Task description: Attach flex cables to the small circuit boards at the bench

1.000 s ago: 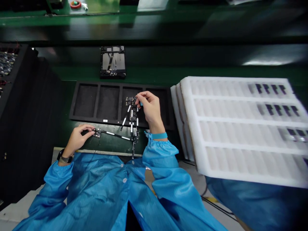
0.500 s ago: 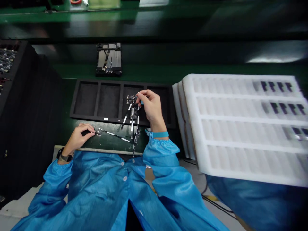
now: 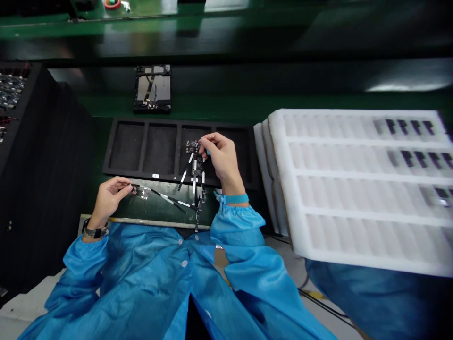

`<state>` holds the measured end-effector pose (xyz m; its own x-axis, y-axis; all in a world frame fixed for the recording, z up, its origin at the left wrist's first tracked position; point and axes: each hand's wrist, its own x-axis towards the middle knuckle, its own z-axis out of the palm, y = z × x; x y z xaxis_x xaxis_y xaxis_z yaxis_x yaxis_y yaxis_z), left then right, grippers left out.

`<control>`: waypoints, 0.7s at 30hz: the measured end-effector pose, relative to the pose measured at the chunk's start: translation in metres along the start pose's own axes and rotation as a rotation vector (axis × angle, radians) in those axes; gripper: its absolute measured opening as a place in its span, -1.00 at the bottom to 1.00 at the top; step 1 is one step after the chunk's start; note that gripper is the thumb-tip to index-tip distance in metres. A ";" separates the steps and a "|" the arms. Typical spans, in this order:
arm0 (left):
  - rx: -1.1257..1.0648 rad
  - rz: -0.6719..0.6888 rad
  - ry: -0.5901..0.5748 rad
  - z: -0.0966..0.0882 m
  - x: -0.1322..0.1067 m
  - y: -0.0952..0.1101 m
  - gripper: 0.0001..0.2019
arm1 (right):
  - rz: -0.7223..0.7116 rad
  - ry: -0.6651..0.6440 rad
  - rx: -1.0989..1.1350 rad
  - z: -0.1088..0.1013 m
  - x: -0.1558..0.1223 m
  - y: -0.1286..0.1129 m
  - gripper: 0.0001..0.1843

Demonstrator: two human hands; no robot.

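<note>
My left hand (image 3: 108,197) is closed in a pinch at the left end of a small circuit board (image 3: 143,192), whose black-and-white cable (image 3: 171,200) runs right across a dark green plate (image 3: 152,212). My right hand (image 3: 222,158) is closed on a bunch of small circuit boards (image 3: 194,158), held over the third pocket of a black foam tray (image 3: 141,123). Their white-tagged cables hang down toward the plate. Both arms wear blue sleeves, and a watch sits on my left wrist.
A stack of white foam trays (image 3: 354,193) stands at the right, with small dark parts (image 3: 406,127) in its far pockets. An open device frame (image 3: 153,89) lies on the green belt behind. A tall black stack (image 3: 38,165) walls the left side. A red roll (image 3: 112,4) lies far back.
My left hand has shifted slightly left and lifted, and the small board with its cable has moved with it. The device frame has drifted left on the belt. My right hand has barely moved.
</note>
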<state>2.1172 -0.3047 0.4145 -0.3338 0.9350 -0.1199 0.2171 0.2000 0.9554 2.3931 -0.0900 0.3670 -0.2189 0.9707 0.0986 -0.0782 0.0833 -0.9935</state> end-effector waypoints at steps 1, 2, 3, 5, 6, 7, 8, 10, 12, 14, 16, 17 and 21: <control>-0.008 -0.011 -0.016 0.001 0.000 0.005 -0.72 | -0.003 -0.009 0.003 0.000 0.000 0.000 -0.79; -0.008 -0.016 -0.035 0.002 0.001 0.010 -0.70 | -0.003 -0.023 0.007 0.000 -0.001 -0.001 -0.77; -0.004 -0.011 -0.056 0.003 0.003 0.016 -0.68 | -0.001 -0.045 0.011 0.000 -0.001 -0.002 -0.76; 0.008 0.014 -0.102 0.008 0.008 0.027 -0.63 | 0.004 -0.118 0.016 0.001 -0.004 -0.006 -0.72; 0.014 0.030 -0.123 0.011 0.013 0.032 -0.61 | 0.006 -0.169 0.017 0.002 -0.006 -0.009 -0.70; 0.021 0.045 -0.149 0.015 0.018 0.037 -0.60 | 0.006 -0.233 0.016 0.003 -0.008 -0.013 -0.69; 0.031 0.059 -0.177 0.019 0.025 0.042 -0.62 | 0.007 -0.305 0.013 0.005 -0.011 -0.017 -0.68; 0.053 0.091 -0.240 0.028 0.041 0.050 -0.65 | 0.001 -0.457 0.000 0.009 -0.016 -0.026 -0.68; 0.071 0.128 -0.308 0.038 0.057 0.055 -0.68 | -0.013 -0.594 -0.019 0.014 -0.021 -0.033 -0.68; 0.075 0.153 -0.369 0.048 0.071 0.058 -0.67 | -0.028 -0.683 -0.031 0.017 -0.024 -0.036 -0.67; 0.065 0.149 -0.422 0.055 0.081 0.058 -0.65 | -0.031 -0.720 -0.031 0.019 -0.024 -0.036 -0.66; 0.059 0.140 -0.443 0.058 0.085 0.057 -0.64 | -0.031 -0.721 -0.032 0.019 -0.024 -0.035 -0.65; 0.052 0.116 -0.496 0.065 0.090 0.051 -0.66 | -0.064 -0.706 -0.073 0.019 -0.022 -0.031 -0.69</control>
<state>2.1575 -0.1913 0.4351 0.1680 0.9759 -0.1396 0.2760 0.0894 0.9570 2.3816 -0.1181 0.3963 -0.7956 0.5879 0.1461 -0.0517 0.1745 -0.9833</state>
